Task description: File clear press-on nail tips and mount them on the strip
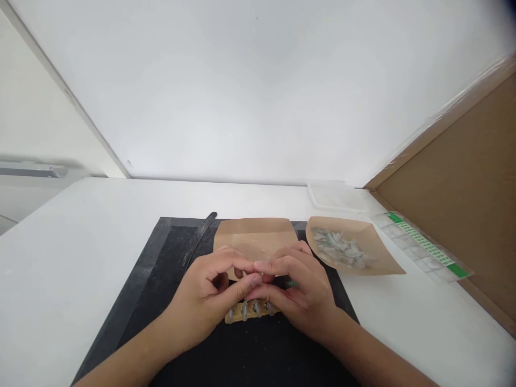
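My left hand [213, 285] and my right hand [296, 285] meet at the fingertips over the black mat [161, 301]. Both are closed in a pinch around something too small and too hidden to make out. Just below the fingers, on the mat, lies a narrow yellowish strip [237, 313] with several small clear pieces standing across it; its right part is partly covered by my right hand. Behind my hands is a brown paper sheet [256, 234] with a few tiny bits on it.
A second brown paper [382, 255] at the right carries a pile of clear slivers [342, 248]. A dark curved file [197, 236] lies left on the mat. Further right are a clear compartment case [427, 244] and a translucent tray [336, 196], beside a cardboard panel [463, 188].
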Demonstrator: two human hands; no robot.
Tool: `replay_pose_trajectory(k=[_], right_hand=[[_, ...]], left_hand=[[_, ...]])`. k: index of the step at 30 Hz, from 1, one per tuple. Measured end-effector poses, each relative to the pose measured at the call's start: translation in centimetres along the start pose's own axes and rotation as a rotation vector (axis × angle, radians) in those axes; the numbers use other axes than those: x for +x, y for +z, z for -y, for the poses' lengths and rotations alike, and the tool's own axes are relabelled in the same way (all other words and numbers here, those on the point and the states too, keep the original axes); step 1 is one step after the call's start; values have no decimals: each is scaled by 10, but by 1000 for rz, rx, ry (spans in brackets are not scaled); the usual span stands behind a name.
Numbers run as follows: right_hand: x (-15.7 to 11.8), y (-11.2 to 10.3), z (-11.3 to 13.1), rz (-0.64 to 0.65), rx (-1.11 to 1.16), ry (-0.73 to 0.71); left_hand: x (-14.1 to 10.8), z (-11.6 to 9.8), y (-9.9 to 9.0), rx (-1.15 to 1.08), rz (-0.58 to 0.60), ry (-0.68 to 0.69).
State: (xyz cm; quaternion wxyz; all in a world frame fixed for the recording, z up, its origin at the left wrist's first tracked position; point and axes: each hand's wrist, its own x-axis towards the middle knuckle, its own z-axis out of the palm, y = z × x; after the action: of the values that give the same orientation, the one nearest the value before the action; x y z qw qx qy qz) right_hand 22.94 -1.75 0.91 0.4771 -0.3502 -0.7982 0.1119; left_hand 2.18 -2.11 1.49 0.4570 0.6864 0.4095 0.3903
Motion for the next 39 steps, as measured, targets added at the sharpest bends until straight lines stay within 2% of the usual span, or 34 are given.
replay_pose_trajectory(k=[13, 28, 39], right_hand=[[0, -2, 2, -23, -49, -41], [-1, -2, 0, 1, -74, -53], [2, -4, 2, -17, -95, -93]], left_hand=[[-1, 4, 2, -189, 8, -121], [1, 0, 0, -67, -118, -16], [-1, 5, -3, -28, -145, -20]])
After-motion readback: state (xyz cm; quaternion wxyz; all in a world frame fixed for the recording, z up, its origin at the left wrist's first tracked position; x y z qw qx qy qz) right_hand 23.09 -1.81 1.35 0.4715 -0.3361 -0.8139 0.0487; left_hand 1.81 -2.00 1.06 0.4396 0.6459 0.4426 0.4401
